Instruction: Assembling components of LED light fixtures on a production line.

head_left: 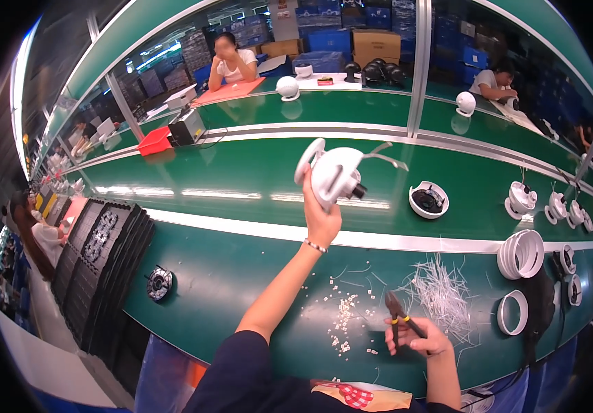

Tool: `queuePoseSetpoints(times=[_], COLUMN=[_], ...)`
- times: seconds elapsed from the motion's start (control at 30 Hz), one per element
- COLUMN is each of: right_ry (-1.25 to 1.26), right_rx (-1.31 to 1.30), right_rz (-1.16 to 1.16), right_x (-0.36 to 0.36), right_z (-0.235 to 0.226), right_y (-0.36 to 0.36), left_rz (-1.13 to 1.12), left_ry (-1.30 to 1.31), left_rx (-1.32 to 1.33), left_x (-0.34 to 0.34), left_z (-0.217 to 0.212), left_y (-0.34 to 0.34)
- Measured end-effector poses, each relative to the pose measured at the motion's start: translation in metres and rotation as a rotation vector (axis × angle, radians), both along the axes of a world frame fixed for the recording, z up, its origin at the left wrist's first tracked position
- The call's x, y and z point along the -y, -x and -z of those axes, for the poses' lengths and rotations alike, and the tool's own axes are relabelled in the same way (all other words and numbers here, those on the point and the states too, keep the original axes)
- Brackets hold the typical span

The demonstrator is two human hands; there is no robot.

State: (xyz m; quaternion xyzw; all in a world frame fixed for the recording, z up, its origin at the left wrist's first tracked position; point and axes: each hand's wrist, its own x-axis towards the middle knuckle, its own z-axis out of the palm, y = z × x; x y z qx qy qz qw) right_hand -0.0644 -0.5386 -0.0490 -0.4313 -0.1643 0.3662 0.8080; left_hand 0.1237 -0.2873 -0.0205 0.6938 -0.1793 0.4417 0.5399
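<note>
Held up over the green belt is a white round camera housing [332,175] on a disc-shaped base, with loose wires trailing from its right side. My left hand [323,219] grips it from below, arm stretched forward. In my right hand [420,339], low over the bench, is a pair of cutting pliers [400,318] with black and yellow handles, jaws pointing up and away. Just beyond the pliers lies a heap of thin white cable ties [441,296]. Small white connector pieces [343,318] are scattered on the bench to the left of the pliers.
Black trays [97,268] are stacked at the left, near a round black part [159,283]. White rings [520,255] stand at the right. On the belt sit an open white housing [428,200] and several assembled units [521,199]. A red bin [154,141] stands farther off; co-workers sit beyond.
</note>
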Motion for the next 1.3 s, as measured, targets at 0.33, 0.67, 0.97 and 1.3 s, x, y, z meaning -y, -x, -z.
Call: queuePoseSetpoints(times=[0.33,0.67,0.97,1.3], right_ry=[-0.089,-0.082,-0.171,-0.167], right_rx=[-0.02,-0.045,-0.096,-0.13], right_rz=[-0.064,-0.173,-0.244,-0.274], right_x=[0.006,-0.003,-0.008,-0.014], right_z=[0.008,0.017,0.017,0.021], right_y=[0.002,0.008,0.004,0.004], left_rz=[0.692,0.445,-1.059,-1.573], left_ry=[1.217,0.442,-0.523,-0.511], left_rx=[-0.932,-0.964,-0.246,-1.057], left_x=[-0.024,-0.053,-0.254,-0.324], left_z=[0.058,0.061,0.046,0.098], left_y=[-0.104,0.006,0.124,0.174])
